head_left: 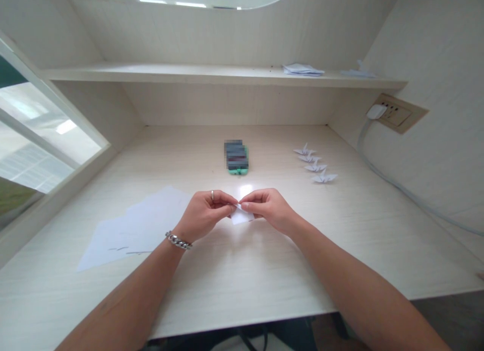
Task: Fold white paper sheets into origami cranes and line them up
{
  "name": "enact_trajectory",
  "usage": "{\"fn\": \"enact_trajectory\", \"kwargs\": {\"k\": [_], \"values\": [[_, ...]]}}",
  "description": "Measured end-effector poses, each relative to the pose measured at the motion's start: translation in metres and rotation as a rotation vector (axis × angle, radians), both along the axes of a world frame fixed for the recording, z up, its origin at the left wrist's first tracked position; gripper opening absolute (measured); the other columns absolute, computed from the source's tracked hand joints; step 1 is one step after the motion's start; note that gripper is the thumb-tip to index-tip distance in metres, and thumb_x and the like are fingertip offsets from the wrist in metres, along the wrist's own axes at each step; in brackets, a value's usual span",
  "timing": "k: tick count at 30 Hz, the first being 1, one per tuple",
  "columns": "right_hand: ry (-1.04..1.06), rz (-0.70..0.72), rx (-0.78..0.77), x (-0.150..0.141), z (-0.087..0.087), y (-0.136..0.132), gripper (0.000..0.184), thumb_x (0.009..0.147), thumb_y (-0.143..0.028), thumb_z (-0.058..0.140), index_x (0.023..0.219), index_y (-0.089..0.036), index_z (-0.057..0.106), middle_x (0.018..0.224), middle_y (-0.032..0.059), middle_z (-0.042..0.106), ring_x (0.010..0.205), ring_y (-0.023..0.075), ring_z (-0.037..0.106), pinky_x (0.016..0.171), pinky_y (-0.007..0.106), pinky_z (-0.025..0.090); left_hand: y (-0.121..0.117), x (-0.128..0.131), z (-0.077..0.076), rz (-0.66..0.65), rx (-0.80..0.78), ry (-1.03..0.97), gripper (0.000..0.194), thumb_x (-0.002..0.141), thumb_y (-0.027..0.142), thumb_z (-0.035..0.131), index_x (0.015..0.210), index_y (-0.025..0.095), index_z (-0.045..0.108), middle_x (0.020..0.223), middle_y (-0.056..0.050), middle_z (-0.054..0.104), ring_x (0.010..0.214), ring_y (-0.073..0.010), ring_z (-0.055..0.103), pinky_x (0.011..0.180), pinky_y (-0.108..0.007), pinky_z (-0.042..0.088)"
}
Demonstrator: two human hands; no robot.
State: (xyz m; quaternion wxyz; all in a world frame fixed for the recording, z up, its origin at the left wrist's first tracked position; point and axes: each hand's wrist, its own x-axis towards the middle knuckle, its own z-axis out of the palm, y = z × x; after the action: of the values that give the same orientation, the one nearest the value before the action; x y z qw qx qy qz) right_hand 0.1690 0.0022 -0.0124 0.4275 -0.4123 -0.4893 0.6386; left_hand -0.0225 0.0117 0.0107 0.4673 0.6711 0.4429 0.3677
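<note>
A small folded piece of white paper (242, 217) is held above the middle of the desk. My left hand (206, 212), with a ring on one finger and a chain bracelet at the wrist, pinches its left upper edge. On the other side, my right hand (270, 208) grips the upper right edge between thumb and fingers. The fingertips of both hands nearly meet at the paper's top. Part of the paper is hidden behind the fingers. Several white folded paper cranes (324, 177) stand in a row to the right, beyond my right hand.
Sheets of white paper (113, 235) lie to the left, partly behind my left forearm. A phone in a green case (237, 159) rests past my hands, its screen blurred. Folded papers (302, 69) sit on the shelf (189, 72). A cable (401, 188) runs from the wall socket (403, 114).
</note>
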Motion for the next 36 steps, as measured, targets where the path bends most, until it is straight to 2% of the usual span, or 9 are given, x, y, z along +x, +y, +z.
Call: {"fn": "enact_trajectory", "kwargs": {"k": [9,18,22,28,36], "values": [[-0.026,0.006,0.011,-0.0009,-0.0018,0.0018,0.024,0.064,-0.030,0.077,0.079,-0.012,0.075,0.069,0.0048,0.066,0.062,0.0132,0.057,0.060,0.028,0.045,0.0016,-0.0033,-0.0026,-0.019,0.041,0.025,0.009,0.070,0.017,0.069,0.075,0.016,0.077,0.069,-0.003,0.073,0.063,-0.0131,0.062,0.059,-0.022,0.048],[-0.078,-0.009,0.055,-0.0018,-0.0047,0.0025,0.021,0.068,-0.032,0.074,0.078,-0.013,0.075,0.065,0.0025,0.064,0.056,0.0095,0.049,0.052,0.024,0.036,-0.0005,0.0003,-0.0024,0.002,0.058,0.048,0.009,0.069,0.016,0.070,0.074,0.017,0.077,0.068,-0.003,0.073,0.061,-0.0128,0.062,0.056,-0.021,0.047],[-0.091,0.003,0.066,-0.0021,-0.0067,0.0029,0.024,0.068,-0.033,0.074,0.079,-0.012,0.074,0.066,0.0035,0.065,0.058,0.0108,0.052,0.055,0.025,0.038,-0.0007,0.0019,-0.0012,0.034,-0.016,-0.028,0.008,0.065,0.016,0.073,0.073,0.016,0.075,0.067,-0.002,0.073,0.060,-0.0131,0.064,0.056,-0.021,0.050],[-0.161,-0.015,0.130,-0.0017,-0.0009,0.0005,0.023,0.069,-0.032,0.072,0.079,-0.012,0.074,0.066,0.0033,0.066,0.058,0.0110,0.053,0.055,0.025,0.039,-0.0005,0.0028,0.0036,0.049,-0.081,-0.065,0.008,0.065,0.012,0.070,0.071,0.015,0.075,0.063,-0.003,0.072,0.059,-0.0137,0.065,0.059,-0.022,0.053],[-0.172,-0.155,0.212,-0.0050,0.0003,0.0006,0.016,0.071,-0.028,0.069,0.078,-0.014,0.072,0.073,0.0040,0.070,0.063,0.0132,0.059,0.059,0.025,0.044,0.0018,0.0031,-0.0041,0.097,-0.224,-0.371,0.018,0.071,0.020,0.072,0.087,0.014,0.072,0.077,-0.004,0.074,0.072,-0.0173,0.070,0.071,-0.030,0.058]]}}
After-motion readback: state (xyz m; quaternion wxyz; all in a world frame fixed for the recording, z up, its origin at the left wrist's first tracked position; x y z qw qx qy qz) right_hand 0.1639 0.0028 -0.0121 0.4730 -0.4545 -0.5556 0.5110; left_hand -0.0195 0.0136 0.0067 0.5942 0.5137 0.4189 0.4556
